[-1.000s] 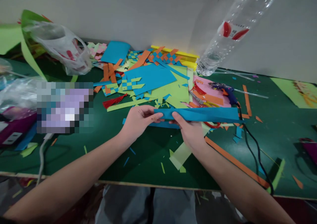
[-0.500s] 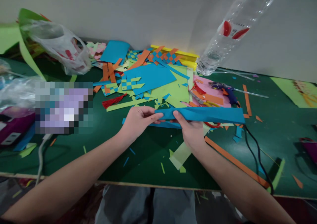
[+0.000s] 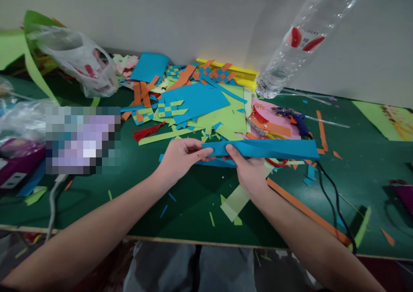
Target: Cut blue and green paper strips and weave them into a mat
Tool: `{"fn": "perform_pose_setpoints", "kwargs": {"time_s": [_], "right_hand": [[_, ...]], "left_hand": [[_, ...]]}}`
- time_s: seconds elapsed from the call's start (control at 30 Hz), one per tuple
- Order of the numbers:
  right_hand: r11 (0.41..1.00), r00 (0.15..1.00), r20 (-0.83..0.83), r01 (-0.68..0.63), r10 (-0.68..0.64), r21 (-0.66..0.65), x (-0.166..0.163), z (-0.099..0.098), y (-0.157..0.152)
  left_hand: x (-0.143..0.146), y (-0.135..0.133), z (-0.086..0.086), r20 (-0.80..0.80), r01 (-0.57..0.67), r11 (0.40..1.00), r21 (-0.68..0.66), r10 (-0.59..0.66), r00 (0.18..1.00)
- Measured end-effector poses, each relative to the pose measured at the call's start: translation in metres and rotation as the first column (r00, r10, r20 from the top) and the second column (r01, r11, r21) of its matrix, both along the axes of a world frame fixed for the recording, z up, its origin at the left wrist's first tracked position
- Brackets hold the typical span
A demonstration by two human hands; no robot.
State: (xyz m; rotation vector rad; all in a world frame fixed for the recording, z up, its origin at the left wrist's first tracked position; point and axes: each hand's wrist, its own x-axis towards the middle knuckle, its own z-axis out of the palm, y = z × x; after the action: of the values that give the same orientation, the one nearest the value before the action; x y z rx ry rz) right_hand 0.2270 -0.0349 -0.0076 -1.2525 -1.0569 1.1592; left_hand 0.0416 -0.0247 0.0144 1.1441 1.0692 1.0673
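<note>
Above the desk (image 3: 193, 204), left hand (image 3: 180, 158) and right hand (image 3: 248, 167) both pinch the blue strip (image 3: 274, 149); its right end now looks evener, so folding seems advancing.

left hand (image 3: 180, 158) bare | right hand (image 3: 253, 171) same deal, bare | forearms (image 3: 106, 219) bare too lol | pants (image 3: 222, 268) look greyish, kinda loose | dark sliver (image 3: 5, 287) bottom left, honestly can't tell if that's sleeve

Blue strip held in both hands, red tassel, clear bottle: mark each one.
Held blue strip (image 3: 272, 149): head view, middle of its broad face.
Red tassel (image 3: 146, 132): head view, on its fringe.
Clear bottle (image 3: 303, 40): head view, on its red-and-white label.
</note>
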Motion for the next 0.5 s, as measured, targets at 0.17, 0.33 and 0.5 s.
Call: {"fn": "perform_pose_setpoints", "kwargs": {"time_s": [0.17, 0.33, 0.5], "right_hand": [[1.0, 0.999, -0.033, 0.004, -0.004, 0.003, -0.0007, 0.0002, -0.0002], [1.0, 0.999, -0.041, 0.02, -0.02, -0.001, -0.0012, -0.0003, -0.0005], [1.0, 1.0, -0.016, 0.026, -0.026, 0.006, -0.0035, 0.0021, 0.0018]], "left_hand": [[-0.0006, 0.0004, -0.0002, -0.013, 0.004, 1.0, 0.0, -0.004, 1.0], [-0.001, 0.001, -0.0004, -0.041, 0.005, 1.0, -0.007, -0.005, 0.999], [-0.0007, 0.0013, 0.0021, -0.047, 0.004, 0.999, -0.036, -0.006, 0.999]]}}
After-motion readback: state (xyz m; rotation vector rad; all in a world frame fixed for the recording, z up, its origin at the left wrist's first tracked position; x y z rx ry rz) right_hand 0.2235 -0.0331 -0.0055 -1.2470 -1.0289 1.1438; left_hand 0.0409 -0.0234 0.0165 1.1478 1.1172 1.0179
